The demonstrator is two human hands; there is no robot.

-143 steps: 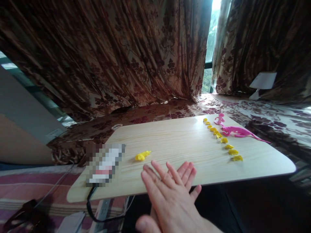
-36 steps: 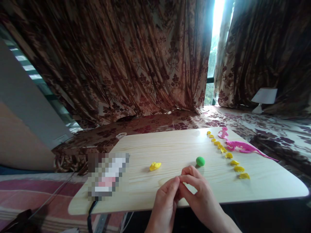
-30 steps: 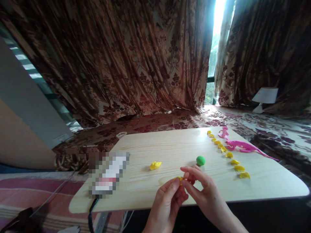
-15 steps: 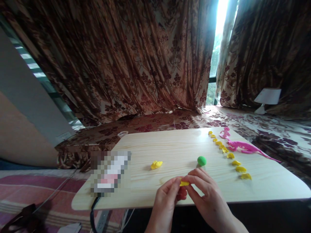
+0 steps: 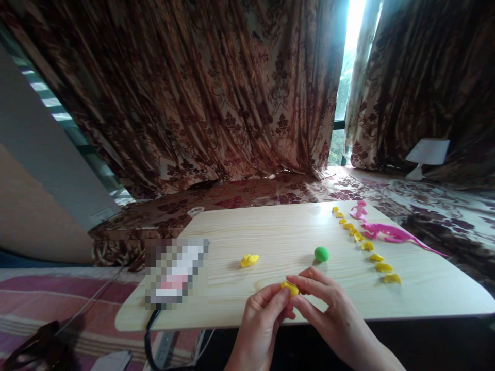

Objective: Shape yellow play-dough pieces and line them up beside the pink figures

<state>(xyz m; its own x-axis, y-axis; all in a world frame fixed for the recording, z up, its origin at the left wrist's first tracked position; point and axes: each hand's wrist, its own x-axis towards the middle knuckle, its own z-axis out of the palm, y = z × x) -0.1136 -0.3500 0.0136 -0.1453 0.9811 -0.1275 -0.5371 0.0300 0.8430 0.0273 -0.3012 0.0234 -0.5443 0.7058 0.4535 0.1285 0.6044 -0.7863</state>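
Note:
Between my two hands, just above the table's front edge, is a small flattened piece of yellow modelling clay (image 5: pixel 291 289). My left hand (image 5: pixel 265 312) pinches it from the left with thumb and fingers. The fingertips of my right hand (image 5: pixel 328 299) are closed on its right side. A green clay ball (image 5: pixel 321 254) lies on the table beyond my right hand. To the left sits a larger yellow clay lump (image 5: pixel 249 260). A slanting row of several thin yellow clay pieces (image 5: pixel 383 267) runs along the right side of the table.
The pale wooden table (image 5: pixel 286 232) carries a pink clay figure (image 5: pixel 394 233) with a long tail at the right. At the left lies a blurred-out oblong object (image 5: pixel 180 273) with a black cable (image 5: pixel 147 335). A white lamp (image 5: pixel 428 152) stands behind, near patterned curtains (image 5: pixel 232 103).
The yellow piece has been turned between my fingers, so more of its face shows. My fingers have shifted slightly around it. The things on the table have not moved.

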